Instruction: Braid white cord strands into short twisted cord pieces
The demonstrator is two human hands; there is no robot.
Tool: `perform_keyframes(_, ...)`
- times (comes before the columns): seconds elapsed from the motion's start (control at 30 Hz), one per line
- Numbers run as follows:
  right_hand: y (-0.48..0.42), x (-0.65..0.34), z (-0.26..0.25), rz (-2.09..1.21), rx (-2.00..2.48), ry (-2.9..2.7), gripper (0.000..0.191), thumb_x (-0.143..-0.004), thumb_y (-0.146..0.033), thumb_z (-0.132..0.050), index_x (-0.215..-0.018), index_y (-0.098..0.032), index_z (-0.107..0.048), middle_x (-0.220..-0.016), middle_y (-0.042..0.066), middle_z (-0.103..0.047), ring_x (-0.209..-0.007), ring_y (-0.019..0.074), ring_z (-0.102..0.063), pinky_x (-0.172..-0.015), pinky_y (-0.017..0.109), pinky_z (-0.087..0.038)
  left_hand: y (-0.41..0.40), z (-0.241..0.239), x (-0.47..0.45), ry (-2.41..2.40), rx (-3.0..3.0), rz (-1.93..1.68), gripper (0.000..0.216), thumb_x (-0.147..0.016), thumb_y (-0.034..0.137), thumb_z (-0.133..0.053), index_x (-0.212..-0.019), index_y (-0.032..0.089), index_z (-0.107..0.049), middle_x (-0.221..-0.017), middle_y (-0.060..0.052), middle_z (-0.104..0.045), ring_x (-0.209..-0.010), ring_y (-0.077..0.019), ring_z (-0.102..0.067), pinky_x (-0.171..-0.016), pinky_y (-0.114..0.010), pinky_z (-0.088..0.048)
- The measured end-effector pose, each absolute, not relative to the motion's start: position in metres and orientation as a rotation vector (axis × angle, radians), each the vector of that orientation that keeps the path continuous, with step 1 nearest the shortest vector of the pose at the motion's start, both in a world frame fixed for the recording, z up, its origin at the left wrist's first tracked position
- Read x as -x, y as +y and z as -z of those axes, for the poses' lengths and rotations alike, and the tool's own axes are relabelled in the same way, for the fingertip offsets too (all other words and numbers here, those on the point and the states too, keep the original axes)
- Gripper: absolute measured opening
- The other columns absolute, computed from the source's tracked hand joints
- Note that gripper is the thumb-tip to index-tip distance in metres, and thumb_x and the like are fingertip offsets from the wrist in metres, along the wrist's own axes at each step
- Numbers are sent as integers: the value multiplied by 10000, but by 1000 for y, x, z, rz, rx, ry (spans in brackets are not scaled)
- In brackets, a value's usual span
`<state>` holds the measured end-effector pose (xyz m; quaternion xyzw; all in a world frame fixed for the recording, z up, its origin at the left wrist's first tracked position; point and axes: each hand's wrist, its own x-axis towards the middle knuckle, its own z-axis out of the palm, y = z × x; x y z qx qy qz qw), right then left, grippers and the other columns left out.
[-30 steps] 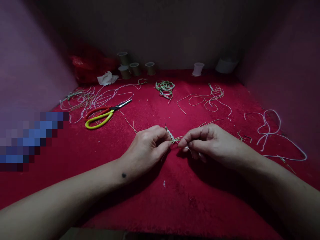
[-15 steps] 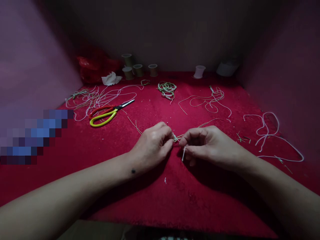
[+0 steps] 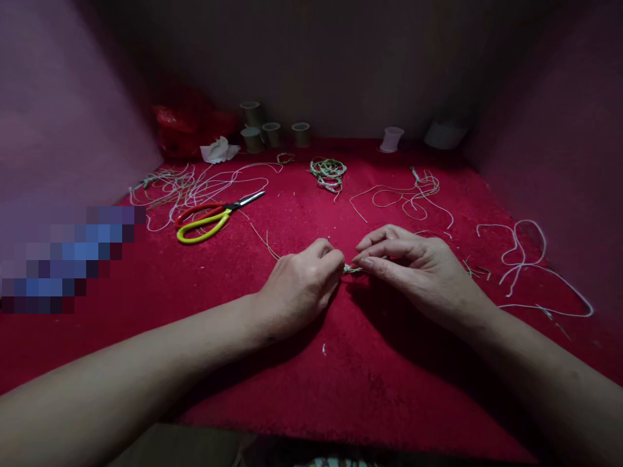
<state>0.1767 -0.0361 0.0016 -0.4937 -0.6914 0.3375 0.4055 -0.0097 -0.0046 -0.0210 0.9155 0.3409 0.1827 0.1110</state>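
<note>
A small piece of braided green and white cord (image 3: pixel 348 268) spans the gap between my hands, just above the red cloth. My left hand (image 3: pixel 306 275) is closed on its left end, with the fingers curled and hiding most of it. From behind that hand, thin loose cord ends (image 3: pixel 267 243) trail to the upper left. On the right, my right hand (image 3: pixel 409 263) pinches the cord between thumb and forefinger, its other fingers bent above. Scissors (image 3: pixel 204 224) with one red and one yellow handle lie beyond my left hand, blades apart.
Tangled pale cords (image 3: pixel 189 188) lie at the back left, a braided coil (image 3: pixel 328 172) at the back middle. Looser cords (image 3: pixel 418 194) and a white cord (image 3: pixel 525 259) are on the right. Thread spools (image 3: pixel 300 135), crumpled tissue (image 3: pixel 219 150) and a red plastic bag (image 3: pixel 185 126) line the back.
My right hand has risen slightly and turned, its fingers now straighter. The white cord end that hung below its thumb no longer shows. My left hand keeps its grip on the braid.
</note>
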Motion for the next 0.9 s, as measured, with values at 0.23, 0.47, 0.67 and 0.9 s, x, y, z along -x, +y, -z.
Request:
perform_keyframes(0.23, -35, -174, 5, -1082, 1289, -1604, 138, -758, -271, -624, -710, -156, -686, -846, 55, -671, -698, 135, -598, -619, 249, -462, -6, 19, 8, 981, -2653, -600, 131, -858, 195, -440, -807, 143, -548, -795, -37, -550, -675, -120, -529, -627, -245, -449)
perform_keyframes(0.47, -39, -171, 0, -1323, 1390, -1396, 163, -745, -296, -630, -749, -135, -659, -562, -21, -572, -420, 63, -481, -407, 195, -389, -4, 14, 0, 1002, -2351, -714, 103, -797, 132, -517, -711, 130, -575, -683, -4, -570, -627, -92, -505, -594, -210, -397)
perform_keyframes(0.67, -36, -169, 6, -1316, 1323, -1412, 113, -764, -253, -610, -778, -145, -638, -517, -62, -510, -410, 44, -453, -391, 162, -373, -4, 15, -3, 1061, -2152, -700, 94, -782, 151, -518, -732, 131, -595, -686, -2, -577, -624, -87, -511, -586, -204, -405)
perform_keyframes(0.9, -32, -168, 11, -1308, 1274, -1459, 68, -790, -208, -581, -785, -142, -596, -529, -71, -505, -418, 29, -424, -387, 147, -334, -7, 8, -7, 1050, -1562, -550, 57, -768, 158, -518, -712, 163, -513, -415, 77, -465, -351, -50, -408, -357, -146, -309)
